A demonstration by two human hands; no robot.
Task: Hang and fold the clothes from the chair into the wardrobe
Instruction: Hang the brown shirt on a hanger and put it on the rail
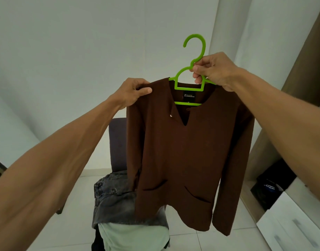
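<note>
Centre frame: your right hand grips the neck of the green hanger, fingers curled round it just below the hook, which points to the upper middle of the frame. Your left hand pinches the brown long-sleeved shirt at its shoulder seam, thumb on the front of the fabric, left of the hanger. The shirt hangs full length, V-neck open, black label visible inside the collar; the hanger's lower bar shows through the neckline. Both sleeves dangle. Lower centre, behind the shirt: dark chair carrying grey jeans and a pale green garment. Right edge of the frame: wardrobe, with white drawers at the lower right.
</note>
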